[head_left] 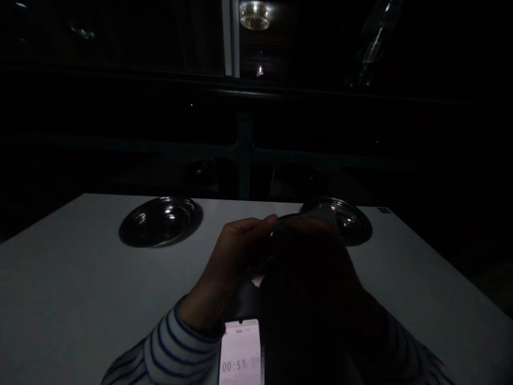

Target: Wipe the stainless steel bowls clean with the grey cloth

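Note:
In the dim light my left hand (pixel 236 248) is raised over the middle of the table, with its fingers curled and the thumb pointing right. Close beside it, my right hand (pixel 316 251) is almost black in shadow, its fingers bent toward the left one. Both hands close on a dark, thin-edged thing between them; its kind is too dark to make out. Beyond my right hand sits a shiny metal dish (pixel 352 222), partly covered by it. Another shiny metal dish (pixel 160 222) rests farther left, apart from my left hand.
A lit phone (pixel 240 347) showing a running timer lies below my wrists on the white table (pixel 80 299). A small dark label (pixel 383 210) marks the far right corner. Behind the table are dark window panes with a reflected chandelier (pixel 255 16).

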The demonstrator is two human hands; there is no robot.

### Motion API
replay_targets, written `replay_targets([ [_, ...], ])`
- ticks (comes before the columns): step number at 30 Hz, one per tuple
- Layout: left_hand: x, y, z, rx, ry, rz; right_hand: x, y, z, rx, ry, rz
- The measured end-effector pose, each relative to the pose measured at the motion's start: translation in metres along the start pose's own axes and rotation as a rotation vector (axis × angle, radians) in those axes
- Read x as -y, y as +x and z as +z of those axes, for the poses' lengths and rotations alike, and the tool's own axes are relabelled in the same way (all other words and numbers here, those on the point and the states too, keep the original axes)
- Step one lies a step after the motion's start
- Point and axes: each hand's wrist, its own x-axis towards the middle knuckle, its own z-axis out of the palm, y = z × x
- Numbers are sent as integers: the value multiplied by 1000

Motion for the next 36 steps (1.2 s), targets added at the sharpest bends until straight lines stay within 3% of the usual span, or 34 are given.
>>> replay_targets([
  [4, -5, -2, -4, 21, 17, -4, -10, 3, -8, -66, -49, 53],
  [9, -7, -5, -9, 149, 104, 52, -6, 6, -5, 6, -60, -43],
  [14, -9, -4, -15, 150, 163, 104, -4, 6, -7, 17, -62, -64],
  [20, -6, -6, -5, -61, 101, 136, 2, 8, -5, -50, -113, 25],
  [25, -2, -10, 1, -111, 154, 148, 7, 6, -4, -2, -126, -168],
  [30, -8, -10, -4, -190, 144, 152, -5, 5, -8, -135, -93, 87],
  [36, -5, -7, -6, -147, 122, 128, -1, 4, 5, -47, -85, -164],
])
